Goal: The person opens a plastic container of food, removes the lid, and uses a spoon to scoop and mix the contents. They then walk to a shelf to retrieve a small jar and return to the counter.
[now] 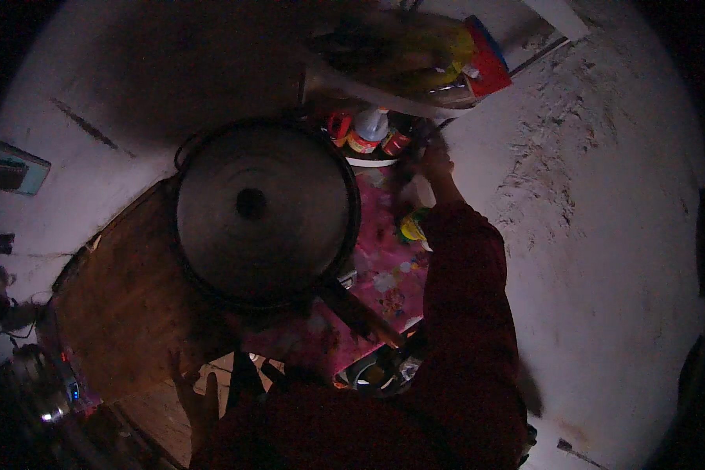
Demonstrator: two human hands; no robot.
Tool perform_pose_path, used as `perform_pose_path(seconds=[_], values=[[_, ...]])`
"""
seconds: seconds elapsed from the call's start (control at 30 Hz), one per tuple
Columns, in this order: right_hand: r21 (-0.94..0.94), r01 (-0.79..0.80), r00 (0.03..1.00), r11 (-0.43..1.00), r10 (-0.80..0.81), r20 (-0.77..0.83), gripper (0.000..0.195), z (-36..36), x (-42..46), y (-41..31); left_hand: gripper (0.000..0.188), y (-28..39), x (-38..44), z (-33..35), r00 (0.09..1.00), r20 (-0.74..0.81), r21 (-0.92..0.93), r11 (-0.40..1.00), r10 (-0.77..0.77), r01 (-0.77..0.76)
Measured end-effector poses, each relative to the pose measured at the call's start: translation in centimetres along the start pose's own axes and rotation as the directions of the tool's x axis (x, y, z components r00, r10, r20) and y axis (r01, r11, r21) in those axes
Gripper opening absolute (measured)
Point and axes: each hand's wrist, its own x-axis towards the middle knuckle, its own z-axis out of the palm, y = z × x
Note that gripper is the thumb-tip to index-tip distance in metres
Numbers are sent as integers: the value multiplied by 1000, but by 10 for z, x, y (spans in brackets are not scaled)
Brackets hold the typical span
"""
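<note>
A large round pan or wok (294,252) with a flat lid and a dark centre knob (249,204) fills the middle of the view. Its long handle (361,317) points down and to the right. My right arm reaches up past it, with my right hand (437,160) beside a shelf that holds several bottles. Deep shadow hides the fingers, so what they hold cannot be told. A yellow-green labelled container (414,226) stands by my right sleeve. Low on the left, my left hand (195,390) has its fingers apart and holds nothing, near the edge of a brown wooden board (129,305).
Pink floral cloth (388,270) covers the counter. A clear bottle (371,124) and red-labelled containers sit under a white shelf (399,103), with a red packet (490,70) above. Stained white wall (599,247) borders the right. Metal vessels (376,376) show near my body.
</note>
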Motion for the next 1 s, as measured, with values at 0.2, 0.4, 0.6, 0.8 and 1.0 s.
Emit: perform_pose_path(seconds=[0.2, 0.4, 0.6, 0.8, 1.0], values=[[-240, -208, 969, 948, 233, 82, 92, -10, 17, -14, 87, 20, -3, 7, 994, -22, -56, 993, -108, 106], [-214, -462, 882, 861, 470, -13, 84, 3, 22, -17, 88, -15, -19, 5, 1000, -11, 43, 999, -23, 23], [-186, -529, 844, 828, 536, -14, 86, -5, 17, -28, 49, -5, -23, 2, 984, 71, 43, 986, -165, 162], [-340, -515, 812, 787, 575, 99, 80, -39, 10, -41, 79, -5, -31, 0, 982, 34, -59, 981, -183, 185], [-154, -341, 893, 927, 370, 255, 63, -113, -15, -55, 79, -20, -41, -2, 996, 33, -19, 997, -78, 78]])
